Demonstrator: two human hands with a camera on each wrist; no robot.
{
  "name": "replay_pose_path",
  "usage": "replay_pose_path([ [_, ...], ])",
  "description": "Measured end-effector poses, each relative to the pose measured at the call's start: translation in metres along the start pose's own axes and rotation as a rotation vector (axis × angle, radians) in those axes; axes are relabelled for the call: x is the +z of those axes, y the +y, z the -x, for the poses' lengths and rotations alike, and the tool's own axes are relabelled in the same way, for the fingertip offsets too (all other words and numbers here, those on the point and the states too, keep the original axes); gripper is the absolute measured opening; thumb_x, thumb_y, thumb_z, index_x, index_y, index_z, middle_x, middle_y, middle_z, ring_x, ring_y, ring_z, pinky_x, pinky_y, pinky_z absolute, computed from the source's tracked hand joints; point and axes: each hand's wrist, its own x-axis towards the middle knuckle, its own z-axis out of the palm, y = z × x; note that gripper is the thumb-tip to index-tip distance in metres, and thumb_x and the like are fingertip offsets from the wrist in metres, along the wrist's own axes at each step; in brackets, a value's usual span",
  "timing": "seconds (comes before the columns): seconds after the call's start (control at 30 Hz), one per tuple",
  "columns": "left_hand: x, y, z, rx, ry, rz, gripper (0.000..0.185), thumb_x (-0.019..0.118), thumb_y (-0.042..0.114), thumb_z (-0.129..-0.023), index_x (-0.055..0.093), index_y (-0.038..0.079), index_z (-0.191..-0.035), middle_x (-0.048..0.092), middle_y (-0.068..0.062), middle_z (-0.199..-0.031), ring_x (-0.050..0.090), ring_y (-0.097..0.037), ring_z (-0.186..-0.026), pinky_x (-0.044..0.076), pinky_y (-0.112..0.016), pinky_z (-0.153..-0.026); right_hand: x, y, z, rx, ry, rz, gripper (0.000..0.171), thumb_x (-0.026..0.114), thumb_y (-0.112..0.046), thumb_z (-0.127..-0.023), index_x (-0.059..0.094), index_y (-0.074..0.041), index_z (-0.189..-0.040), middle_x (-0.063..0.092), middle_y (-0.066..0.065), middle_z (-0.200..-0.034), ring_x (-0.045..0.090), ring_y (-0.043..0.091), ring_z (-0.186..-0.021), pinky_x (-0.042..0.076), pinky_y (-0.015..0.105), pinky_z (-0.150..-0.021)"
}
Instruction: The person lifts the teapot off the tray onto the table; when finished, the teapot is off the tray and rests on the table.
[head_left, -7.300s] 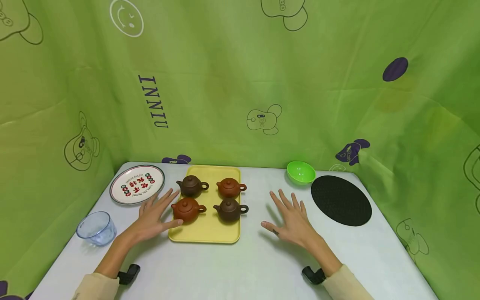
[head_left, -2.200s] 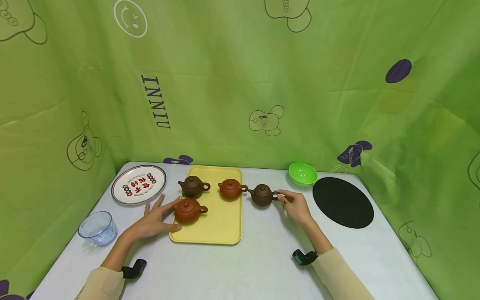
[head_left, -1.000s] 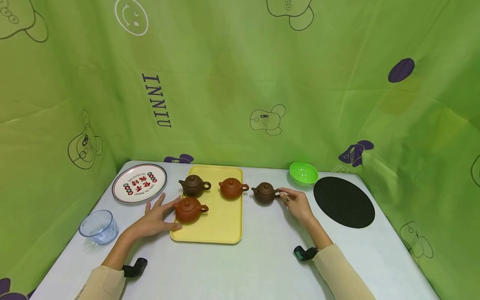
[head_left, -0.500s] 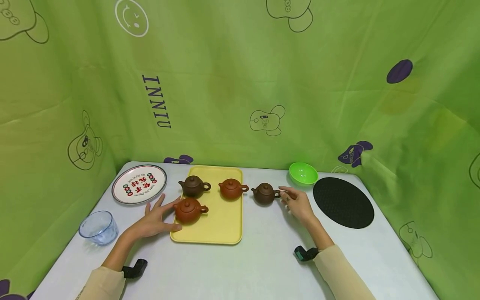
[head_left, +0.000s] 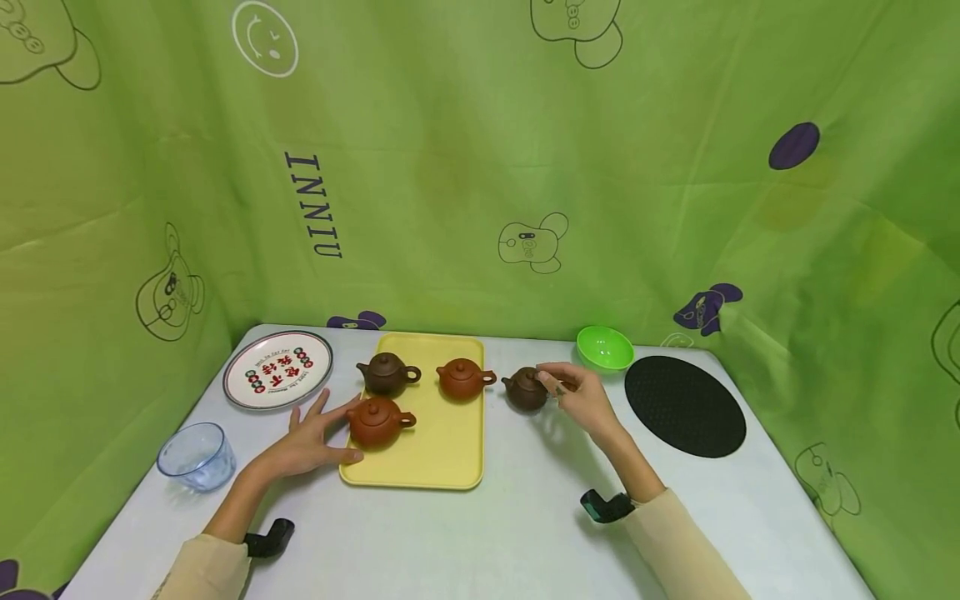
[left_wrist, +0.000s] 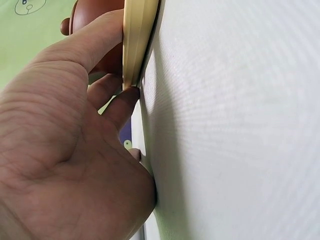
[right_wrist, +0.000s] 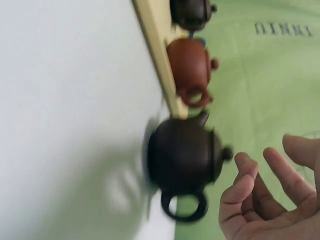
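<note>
A dark brown teapot (head_left: pixel 526 389) stands upright on the white table, to the right of the yellow tray (head_left: pixel 435 467). My right hand (head_left: pixel 581 400) hovers over its handle side, with loosely bent fingers close to the lid knob (right_wrist: pixel 227 153); the right wrist view shows a gap between them. On the tray sit a reddish-brown teapot (head_left: pixel 378 423) at front left, another reddish-brown teapot (head_left: pixel 461 380) at back right and a second dark teapot (head_left: pixel 386 374) at back left. My left hand (head_left: pixel 303 442) rests spread at the tray's left edge, its thumb (left_wrist: pixel 102 37) touching the rim.
At the left are a white patterned plate (head_left: pixel 251 354) and a clear blue glass bowl (head_left: pixel 197 462). A green bowl (head_left: pixel 604 348) and a black oval mat (head_left: pixel 685 407) lie at the right. Green printed cloth (head_left: pixel 420 208) walls the table's back and sides.
The front-right dark teapot has gone from the tray to the table on its right. My right hand has let go of its handle and moved left over its lid. The left hand stays put.
</note>
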Motion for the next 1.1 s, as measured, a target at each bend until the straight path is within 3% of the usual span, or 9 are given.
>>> replay_pose_path([
  [0.17,0.000,-0.001,-0.001,-0.003,0.000,-0.007,0.094,0.089,0.039,-0.082,0.046,0.008,-0.160,0.034,-0.034,-0.167,-0.004,-0.060,-0.160,-0.019,-0.082,-0.119,0.023,-0.016,0.004,-0.055,-0.055,0.000,0.032,0.071,-0.025,-0.103,0.074,-0.007,-0.130,0.078,0.019,-0.120,0.071,0.022,-0.096,0.058,0.024,-0.076],
  [0.37,0.000,-0.003,-0.001,0.002,0.001,-0.009,0.094,0.088,0.040,-0.082,0.046,0.008,-0.160,0.034,-0.035,-0.167,-0.005,-0.060,-0.160,-0.019,-0.083,-0.119,0.052,-0.027,0.009,-0.077,-0.174,-0.114,0.037,0.070,-0.023,-0.104,0.070,0.000,-0.133,0.075,0.026,-0.118,0.071,0.022,-0.082,0.060,0.028,-0.065],
  [0.47,0.000,-0.003,-0.002,0.001,0.002,-0.005,0.094,0.088,0.040,-0.082,0.045,0.008,-0.160,0.033,-0.035,-0.167,-0.005,-0.060,-0.160,-0.020,-0.082,-0.119,0.067,-0.028,0.012,-0.092,-0.215,-0.116,0.039,0.069,-0.023,-0.104,0.069,0.001,-0.135,0.074,0.028,-0.121,0.074,0.030,-0.081,0.059,0.027,-0.062],
  [0.63,0.001,-0.003,-0.001,-0.011,-0.002,-0.003,0.094,0.088,0.041,-0.083,0.046,0.008,-0.160,0.033,-0.034,-0.167,-0.005,-0.060,-0.161,-0.020,-0.081,-0.120,0.094,-0.026,0.016,-0.106,-0.252,-0.064,0.036,0.070,-0.023,-0.104,0.071,0.000,-0.132,0.076,0.030,-0.105,0.072,0.044,-0.075,0.054,0.022,-0.057],
  [0.77,0.001,-0.002,-0.001,-0.001,0.003,0.000,0.093,0.088,0.040,-0.082,0.046,0.008,-0.160,0.034,-0.034,-0.166,-0.004,-0.061,-0.160,-0.019,-0.082,-0.119,0.116,-0.023,0.018,-0.102,-0.285,-0.053,0.034,0.070,-0.023,-0.103,0.072,-0.001,-0.130,0.077,0.026,-0.092,0.071,0.035,-0.067,0.051,0.021,-0.051],
  [0.9,0.001,-0.001,0.000,0.012,0.010,0.003,0.093,0.088,0.038,-0.083,0.046,0.007,-0.160,0.036,-0.034,-0.166,-0.004,-0.062,-0.160,-0.019,-0.083,-0.118,0.137,-0.021,0.019,-0.112,-0.316,-0.043,0.032,0.070,-0.024,-0.103,0.074,-0.003,-0.128,0.079,0.021,-0.096,0.071,0.022,-0.065,0.046,0.019,-0.049],
  [1.1,0.001,-0.004,-0.001,0.006,0.010,0.000,0.093,0.087,0.040,-0.083,0.046,0.008,-0.160,0.036,-0.033,-0.166,-0.005,-0.060,-0.160,-0.021,-0.082,-0.119,0.159,-0.022,0.019,-0.118,-0.356,-0.064,0.028,0.071,-0.024,-0.103,0.076,-0.009,-0.125,0.080,0.018,-0.100,0.068,0.014,-0.064,0.046,0.018,-0.050],
])
